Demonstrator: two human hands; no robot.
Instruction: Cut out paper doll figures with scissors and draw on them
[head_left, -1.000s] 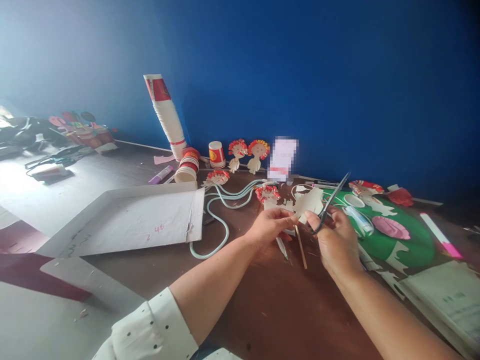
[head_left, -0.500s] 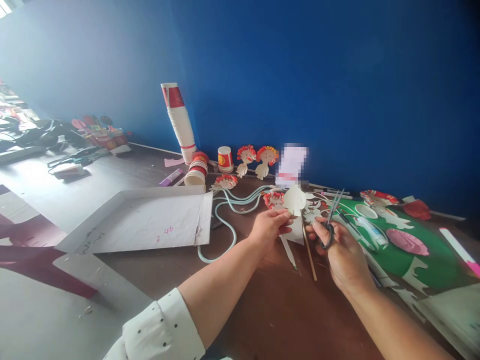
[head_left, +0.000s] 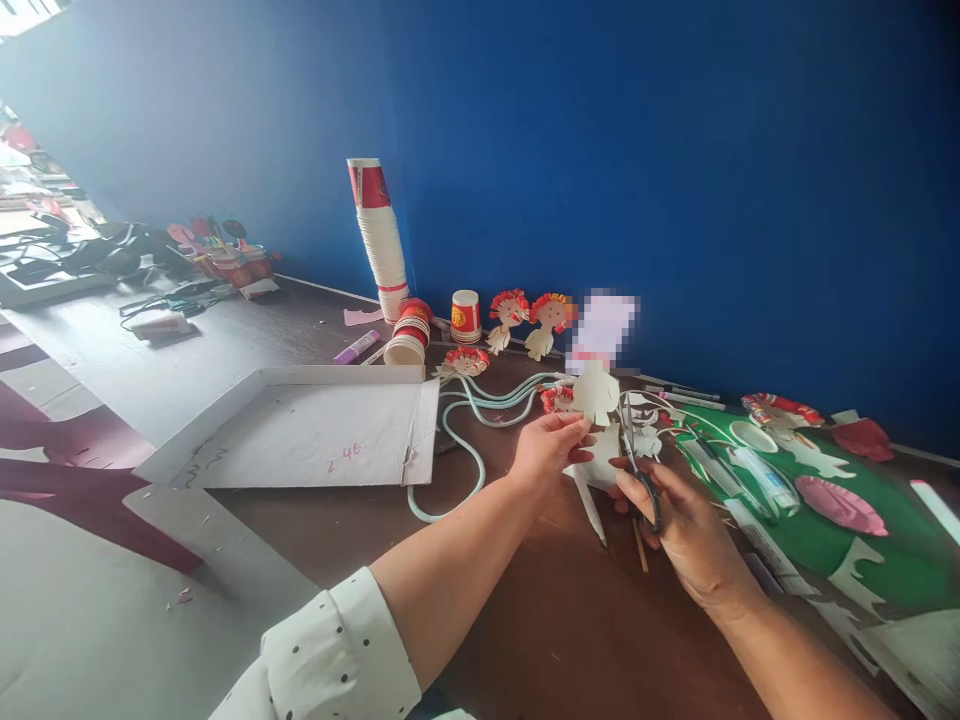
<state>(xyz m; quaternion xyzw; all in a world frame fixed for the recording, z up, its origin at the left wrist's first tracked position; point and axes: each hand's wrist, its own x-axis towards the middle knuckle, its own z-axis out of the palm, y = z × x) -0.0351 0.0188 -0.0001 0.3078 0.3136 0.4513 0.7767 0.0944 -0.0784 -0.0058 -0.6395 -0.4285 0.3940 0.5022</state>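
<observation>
Between thumb and fingers, my left hand (head_left: 551, 447) pinches a cream paper cutout (head_left: 598, 393) with a rounded top and slits along its lower edge. My right hand (head_left: 679, 515) is closed around the black handles of a pair of scissors (head_left: 630, 430), whose blades point up beside the cutout's right edge. Whether the blades touch the paper I cannot tell. Below the hands, a white marker (head_left: 591, 508) lies on the dark table. Part of a thin wooden stick (head_left: 640, 546) shows under my right hand. Behind the cutout is a red-fringed paper piece (head_left: 556, 400), partly hidden.
A white box lid (head_left: 300, 425) lies at left. Behind it rises a tall stack of paper cups (head_left: 384, 245). Red-fringed paper figures (head_left: 550, 325) lean on the blue wall. Pale cords (head_left: 480, 460) loop mid-table. The green mat (head_left: 795, 510) at right bears a pink oval (head_left: 841, 505).
The scissors have moved left to the cutout's edge, their blades now more upright. My left hand still holds the cutout. The view has shifted slightly, so the surroundings appear further right.
</observation>
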